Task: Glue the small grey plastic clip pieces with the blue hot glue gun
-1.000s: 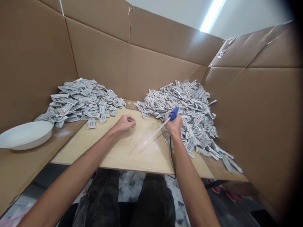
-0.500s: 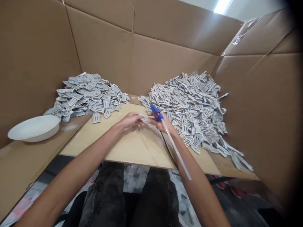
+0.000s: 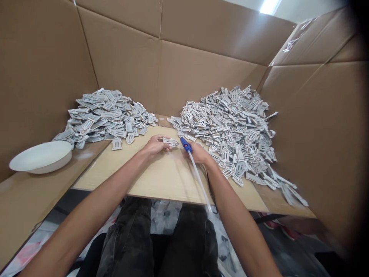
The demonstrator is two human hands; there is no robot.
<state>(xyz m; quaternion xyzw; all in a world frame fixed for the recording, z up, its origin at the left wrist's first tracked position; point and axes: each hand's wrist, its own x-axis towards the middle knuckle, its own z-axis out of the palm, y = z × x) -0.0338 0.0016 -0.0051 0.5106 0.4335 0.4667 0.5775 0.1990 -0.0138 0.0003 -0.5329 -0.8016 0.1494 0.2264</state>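
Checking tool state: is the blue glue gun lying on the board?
No, the right hand holds the blue glue gun beside the grey cutout in the left hand.

Your cardboard walls [image 3: 184, 73] on three sides, pale wooden board [image 3: 161, 181] as tabletop, ceiling strip light [image 3: 269, 5] above.

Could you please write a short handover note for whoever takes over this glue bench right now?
Left hand: pinches one grey cut-out piece just above the wooden board.
Right hand: grips a blue glue gun, its nozzle at the piece's edge; a clear glue stick trails back toward the body.
Around: one heap of grey pieces far left, a larger heap far right, white bowl at left.
Done: one piece picked and held at the nozzle.
Left: whether glue is on it cannot be seen; both heaps remain large.
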